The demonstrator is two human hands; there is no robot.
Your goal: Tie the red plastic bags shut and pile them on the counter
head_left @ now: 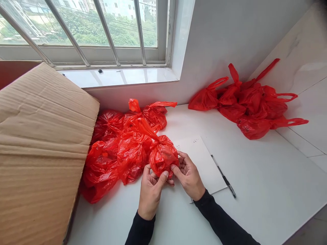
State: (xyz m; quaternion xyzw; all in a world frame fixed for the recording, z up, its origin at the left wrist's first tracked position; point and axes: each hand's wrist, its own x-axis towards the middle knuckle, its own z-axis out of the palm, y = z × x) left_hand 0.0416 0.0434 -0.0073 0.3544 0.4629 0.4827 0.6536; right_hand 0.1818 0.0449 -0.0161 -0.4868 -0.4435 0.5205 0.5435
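Observation:
A small knotted red plastic bag (164,154) is gripped between my two hands, its contents hidden by the crinkled film. My left hand (153,189) pinches it from below, the thumb pressed on the front. On the other side, my right hand (188,175) has thumb and fingers closed on its lower right edge. Several more tied red bags (134,153) crowd together just left of it. Partly under my right forearm lies a sheet of white paper (204,166) with small handwriting near its top. Beside the paper rests a black pen (224,177).
A large cardboard box (43,146) fills the left side, its flap against the bags. Another heap of red bags (252,102) sits in the far right corner by the wall. Behind the white table (276,190) is a barred window (102,30) with a sill.

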